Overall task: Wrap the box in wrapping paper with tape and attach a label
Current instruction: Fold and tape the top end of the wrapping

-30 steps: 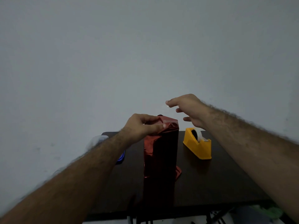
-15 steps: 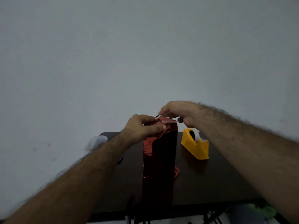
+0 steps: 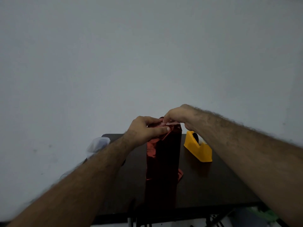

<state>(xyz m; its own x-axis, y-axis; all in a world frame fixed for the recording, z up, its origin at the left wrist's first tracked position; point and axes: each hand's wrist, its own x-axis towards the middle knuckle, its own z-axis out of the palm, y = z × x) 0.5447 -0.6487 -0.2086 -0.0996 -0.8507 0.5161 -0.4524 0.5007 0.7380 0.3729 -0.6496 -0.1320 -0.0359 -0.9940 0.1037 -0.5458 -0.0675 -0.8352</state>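
Left hand (image 3: 146, 129) pins the fold on the box (image 3: 163, 161); right hand (image 3: 178, 117) pinches tape (image 3: 170, 123). Risk: the fold springs open or the tape creases if the left hand slips.

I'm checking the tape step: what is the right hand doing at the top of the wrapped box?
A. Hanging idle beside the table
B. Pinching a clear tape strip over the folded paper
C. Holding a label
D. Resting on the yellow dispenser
B: the right hand pinches a clear tape strip at the top of the red-wrapped box, away from the yellow dispenser.
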